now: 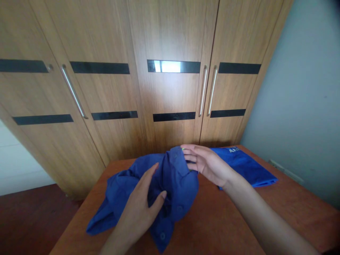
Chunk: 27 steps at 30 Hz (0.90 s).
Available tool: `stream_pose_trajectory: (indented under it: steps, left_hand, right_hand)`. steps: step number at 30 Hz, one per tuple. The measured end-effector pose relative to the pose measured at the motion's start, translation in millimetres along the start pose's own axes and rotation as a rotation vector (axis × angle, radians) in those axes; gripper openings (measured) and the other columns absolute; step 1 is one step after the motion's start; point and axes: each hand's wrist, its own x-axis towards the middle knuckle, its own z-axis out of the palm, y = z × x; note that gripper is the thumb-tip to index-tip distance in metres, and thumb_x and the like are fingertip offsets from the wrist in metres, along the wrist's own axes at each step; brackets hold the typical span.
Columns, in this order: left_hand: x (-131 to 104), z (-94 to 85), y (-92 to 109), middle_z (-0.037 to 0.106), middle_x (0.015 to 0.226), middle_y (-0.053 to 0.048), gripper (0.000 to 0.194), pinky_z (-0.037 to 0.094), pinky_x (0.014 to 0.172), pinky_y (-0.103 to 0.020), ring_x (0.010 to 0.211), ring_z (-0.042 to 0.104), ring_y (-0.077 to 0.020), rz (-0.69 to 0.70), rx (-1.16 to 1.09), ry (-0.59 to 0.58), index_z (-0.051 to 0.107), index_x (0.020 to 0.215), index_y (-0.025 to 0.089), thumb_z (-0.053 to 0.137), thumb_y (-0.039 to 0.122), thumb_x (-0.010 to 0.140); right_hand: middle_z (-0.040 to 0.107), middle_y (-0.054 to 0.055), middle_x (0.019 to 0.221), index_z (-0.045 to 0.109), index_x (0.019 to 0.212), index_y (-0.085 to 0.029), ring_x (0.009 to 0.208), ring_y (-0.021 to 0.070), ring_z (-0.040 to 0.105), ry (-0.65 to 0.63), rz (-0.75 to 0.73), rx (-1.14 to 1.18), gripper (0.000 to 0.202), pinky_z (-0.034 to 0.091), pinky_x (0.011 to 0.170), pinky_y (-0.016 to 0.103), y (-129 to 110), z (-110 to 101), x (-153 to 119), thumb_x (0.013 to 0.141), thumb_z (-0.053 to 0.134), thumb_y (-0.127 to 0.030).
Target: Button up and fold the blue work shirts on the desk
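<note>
A crumpled dark-blue button-up shirt (122, 187) lies on the reddish-brown table (220, 219), its collar turned up toward the right and buttons showing down the front. My right hand (205, 161) grips the collar's edge, with some fingertips tucked behind the cloth. Over the middle of the shirt is my left hand (142, 202), thumb and index finger spread apart; its other fingers are hidden from this side. Beyond my right wrist rests a folded, brighter blue cloth piece (247, 166) with pale lettering at its far edge.
A wooden wardrobe (170, 92) with dark strips and metal handles stands right behind the table. On the right is a pale wall (300, 106) with a socket strip (285, 171) low down. Dark reddish floor (32, 216) shows at the left.
</note>
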Motion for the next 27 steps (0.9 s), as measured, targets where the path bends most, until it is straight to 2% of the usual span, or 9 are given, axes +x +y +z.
stream_pose_trajectory:
  steps: [4,7,9,11,14,17,20,23,27]
  left_hand:
    - [0.1,9.1,16.6,0.033,0.151,-0.009,0.095,0.042,0.103,-0.049,0.132,0.040,-0.0317,-0.030,-0.026,0.097,0.007,0.149,0.028,0.064,0.035,0.073]
    - [5.3,12.0,-6.4,0.049,0.140,-0.008,0.073,0.044,0.101,-0.042,0.124,0.051,-0.0274,-0.139,-0.057,0.185,0.027,0.144,0.024,0.053,0.024,0.075]
    - [8.0,5.3,-34.3,0.062,0.125,-0.007,0.055,0.046,0.099,-0.039,0.116,0.058,-0.0259,-0.223,-0.096,0.196,0.048,0.129,0.021,0.048,0.021,0.074]
    - [7.9,-4.9,-63.9,0.065,0.120,-0.006,0.049,0.047,0.097,-0.040,0.113,0.060,-0.0264,-0.267,-0.078,0.215,0.054,0.121,0.021,0.048,0.022,0.072]
    - [2.8,-17.5,-97.6,0.063,0.123,-0.009,0.053,0.046,0.097,-0.043,0.113,0.059,-0.0288,-0.323,0.027,0.218,0.048,0.127,0.022,0.050,0.027,0.075]
    - [-3.4,-21.7,-112.6,0.058,0.129,-0.015,0.066,0.045,0.096,-0.047,0.116,0.057,-0.0329,-0.387,0.159,0.137,0.031,0.140,0.018,0.050,0.031,0.079]
    - [-6.2,-21.8,-112.3,0.050,0.136,-0.018,0.073,0.042,0.101,-0.047,0.123,0.050,-0.0335,-0.298,0.216,0.052,0.020,0.144,0.013,0.050,0.030,0.079]
    - [-6.8,-23.5,-98.6,0.044,0.141,-0.015,0.077,0.038,0.105,-0.048,0.129,0.043,-0.0321,-0.112,0.270,0.073,0.018,0.146,0.018,0.053,0.026,0.078]
    - [-7.5,-28.4,-63.4,0.039,0.144,-0.013,0.069,0.037,0.104,-0.053,0.130,0.039,-0.0337,0.149,0.412,0.146,0.034,0.141,0.025,0.059,0.027,0.077]
  right_hand:
    - [0.064,0.009,0.117,0.063,0.110,-0.018,0.113,0.0216,0.057,-0.250,0.131,0.105,0.035,0.045,0.095,0.038,7.0,38.4,4.3,0.080,0.064,-0.037]
    - [0.063,0.007,0.121,0.062,0.112,-0.020,0.115,0.0214,0.056,-0.293,0.101,0.039,0.038,0.041,0.101,0.039,18.8,43.3,11.4,0.076,0.069,-0.030]
    - [0.064,0.005,0.117,0.064,0.108,-0.021,0.112,0.0212,0.057,-0.247,0.023,-0.104,0.035,0.043,0.099,0.039,31.2,29.7,19.7,0.075,0.069,-0.028]
    - [0.068,0.004,0.108,0.065,0.104,-0.022,0.106,0.0205,0.061,-0.124,-0.073,-0.306,0.028,0.046,0.093,0.039,48.2,4.7,29.8,0.076,0.064,-0.026]
    - [0.070,0.004,0.097,0.065,0.094,-0.021,0.095,0.0198,0.064,0.182,-0.274,-0.673,0.020,0.049,0.089,0.038,78.5,-40.4,42.7,0.075,0.058,-0.020]
    - [0.065,0.007,0.113,0.064,0.100,-0.020,0.113,0.0226,0.056,0.279,-0.331,-0.761,0.032,0.039,0.102,0.042,104.6,-75.5,46.7,0.069,0.059,-0.014]
    - [0.057,0.009,0.127,0.057,0.117,-0.021,0.122,0.0256,0.049,0.289,-0.311,-0.809,0.049,0.037,0.103,0.046,120.6,-89.3,43.5,0.069,0.064,-0.018]
    - [0.049,0.011,0.137,0.043,0.133,-0.022,0.123,0.0280,0.047,0.256,-0.271,-0.855,0.069,0.046,0.092,0.044,129.9,-82.9,42.0,0.070,0.069,-0.028]
    - [0.063,0.009,0.114,0.040,0.133,-0.022,0.093,0.0214,0.063,0.160,-0.279,-0.797,0.066,0.052,0.076,0.035,138.0,-59.3,52.2,0.073,0.067,-0.026]
